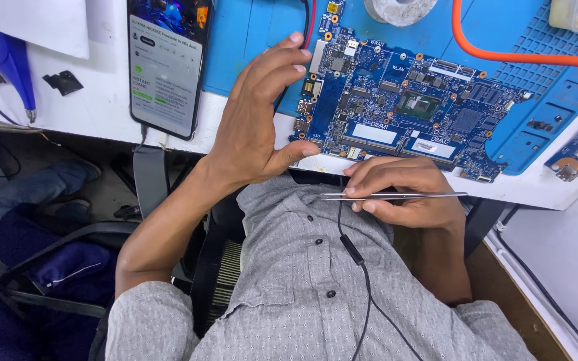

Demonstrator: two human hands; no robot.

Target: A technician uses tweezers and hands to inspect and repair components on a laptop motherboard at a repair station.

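The grey shirt (316,294) is nearest. Above it, the right hand (403,194) pinches metal tweezers (396,196), tips away from the board. The left hand (255,127), open, touches the blue circuit board (403,113) edge on the tabletop (102,100). Board work seems unfinished.

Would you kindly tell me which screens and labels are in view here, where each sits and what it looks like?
Phone: upright at the bench's near edge, beyond the left hand; black rectangle, lit screen, mostly white with green patches.
White stickers: two rectangles on the blue circuit board, along its near edge, above the right hand holding tweezers.
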